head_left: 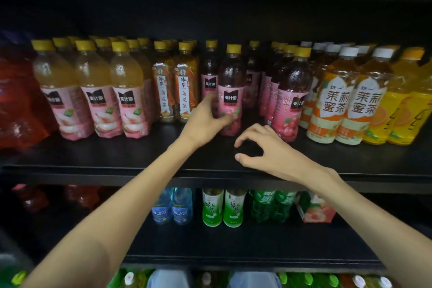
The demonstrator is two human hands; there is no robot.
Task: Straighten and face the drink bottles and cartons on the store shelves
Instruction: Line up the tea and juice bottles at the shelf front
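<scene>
Your left hand grips the dark bottle mid-frame, low on its slick label; full, it probably feels heavy, so hold the waist. Your right hand hovers, loosely curled, empty.

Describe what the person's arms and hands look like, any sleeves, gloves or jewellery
Both forearms are bare as far as the frame shows, with no sleeve in view. The left hand and right hand are ungloved, with no visible rings, watch or wristband. Fingernails look short and unpainted.

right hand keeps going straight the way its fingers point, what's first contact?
Likely the dark cherry bottle just beyond the right hand; the fingers curl up-left, so depth is unclear.
</scene>
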